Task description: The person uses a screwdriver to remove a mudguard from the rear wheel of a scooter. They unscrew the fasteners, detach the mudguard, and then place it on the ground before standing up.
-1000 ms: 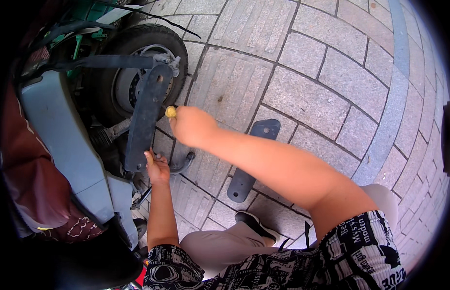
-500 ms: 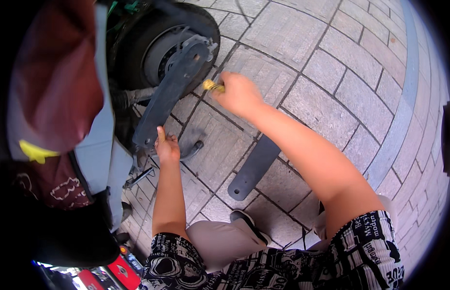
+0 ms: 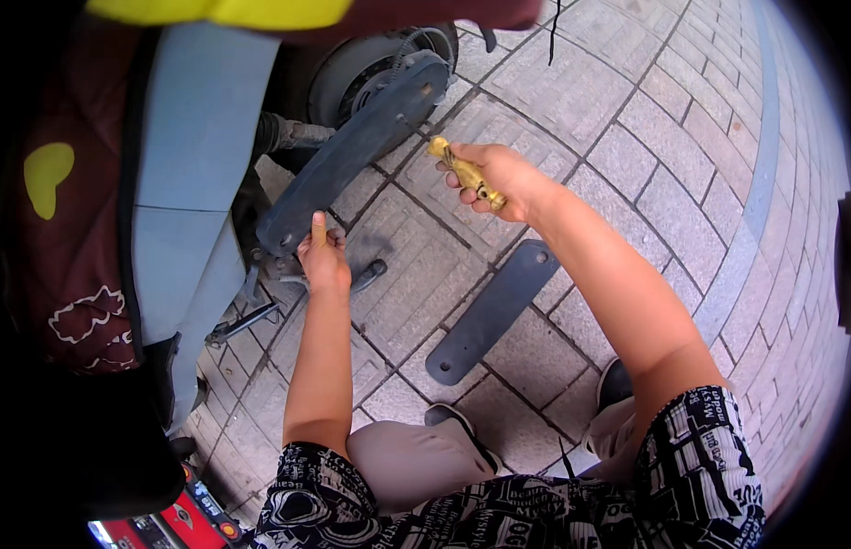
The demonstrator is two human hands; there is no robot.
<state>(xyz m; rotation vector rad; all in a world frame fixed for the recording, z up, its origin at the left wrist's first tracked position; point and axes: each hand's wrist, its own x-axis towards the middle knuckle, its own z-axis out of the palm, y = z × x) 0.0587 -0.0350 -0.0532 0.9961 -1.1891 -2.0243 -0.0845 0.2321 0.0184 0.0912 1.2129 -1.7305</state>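
A long dark grey plate with rounded ends (image 3: 339, 165) slants in front of a scooter's wheel (image 3: 352, 82). My left hand (image 3: 325, 261) grips its lower end, thumb on top and the other fingers curled beneath. In my right hand (image 3: 499, 178) is a screwdriver with a translucent yellow handle (image 3: 467, 172). Its thin shaft points toward the upper part of the plate; whether the tip touches a screw there is too small to tell. A second dark grey plate (image 3: 490, 316), with a hole near each end, lies flat on the paving between my forearms.
On the left stand the scooter's light blue-grey body panel (image 3: 188, 137) and a maroon cover with yellow patches (image 3: 78, 274). A metal stand (image 3: 247, 320) and a dark curved pedal (image 3: 371, 273) are low beside the plate. A red vehicle part (image 3: 192, 522) shows at lower left.
My view has shifted left, so the scooter appears farther right. The screwdriver has turned, and its shaft now points at the plate. My left hand keeps its hold on the plate's lower end.
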